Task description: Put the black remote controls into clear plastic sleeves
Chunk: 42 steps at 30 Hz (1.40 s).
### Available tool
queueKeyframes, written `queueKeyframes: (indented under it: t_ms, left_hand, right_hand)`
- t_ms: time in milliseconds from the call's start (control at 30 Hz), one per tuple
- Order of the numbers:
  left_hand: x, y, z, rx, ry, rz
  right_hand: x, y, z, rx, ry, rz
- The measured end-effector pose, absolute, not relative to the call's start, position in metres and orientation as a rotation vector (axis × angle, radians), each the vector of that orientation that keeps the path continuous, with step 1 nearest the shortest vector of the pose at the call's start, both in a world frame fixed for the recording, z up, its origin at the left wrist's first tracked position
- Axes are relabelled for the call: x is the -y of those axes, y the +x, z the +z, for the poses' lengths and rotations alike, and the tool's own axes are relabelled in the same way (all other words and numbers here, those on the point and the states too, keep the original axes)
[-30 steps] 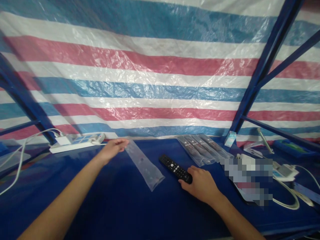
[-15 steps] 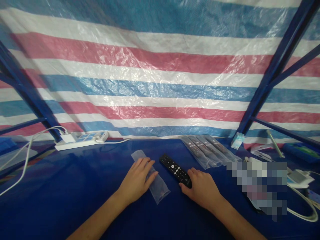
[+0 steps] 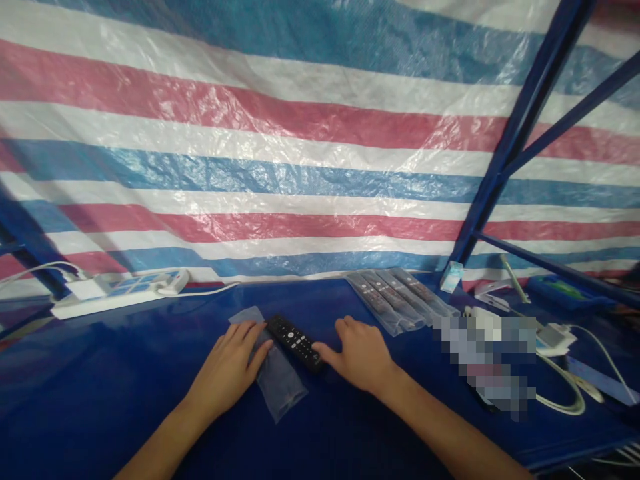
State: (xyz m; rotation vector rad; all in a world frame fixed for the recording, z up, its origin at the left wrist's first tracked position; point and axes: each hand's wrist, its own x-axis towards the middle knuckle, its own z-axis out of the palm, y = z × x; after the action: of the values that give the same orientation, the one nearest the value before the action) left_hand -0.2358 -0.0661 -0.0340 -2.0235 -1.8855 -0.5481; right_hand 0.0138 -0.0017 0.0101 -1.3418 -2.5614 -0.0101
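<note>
On blue table (image 3: 150, 373), centre-near: left hand (image 3: 227, 367) lies flat, fingers spread, pressing down on clear plastic bag (image 3: 277, 383), which looks empty. Right hand (image 3: 357, 353) rests open w/ fingers loosely spread, thumb touching near end of black remote (image 3: 295, 341); remote lies just beside bag, touching its right edge. Far right: row of bagged remotes (image 3: 395, 300), one per sleeve. Blurred patch right of them hides what's there; cables partly cut off. White power strip (image 3: 115, 293) far left.
</note>
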Motion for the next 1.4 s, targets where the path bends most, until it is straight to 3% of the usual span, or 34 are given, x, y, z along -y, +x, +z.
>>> queueKeyframes:
  t_ms: [100, 233, 467, 800, 1133, 1400]
  left_hand:
    - [0.065, -0.235, -0.030, 1.867, -2.008, -0.606]
    - [0.062, -0.215, -0.020, 1.801, -2.055, -0.658]
    - [0.028, -0.163, 0.003, 1.769, -2.333, -0.507]
    - [-0.084, -0.155, 0.004, 2.226, -2.431, -0.488]
    - [-0.097, -0.172, -0.003, 2.471, -2.488, -0.525]
    - [-0.089, -0.166, -0.003, 2.395, -2.380, -0.396]
  right_hand:
    - [-0.019, 0.046, 0.020, 2.375, -1.739, -0.221]
    - [-0.041, 0.073, 0.018, 2.415, -1.940, -0.178]
    - [-0.032, 0.067, 0.004, 2.686, -1.574, -0.028]
    - [0.010, 0.082, -0.004, 2.760, -1.012, 0.279]
    - [0.007, 0.090, -0.011, 2.474, -1.059, 0.413]
    - [0.005, 0.094, -0.014, 2.427, -1.074, 0.412]
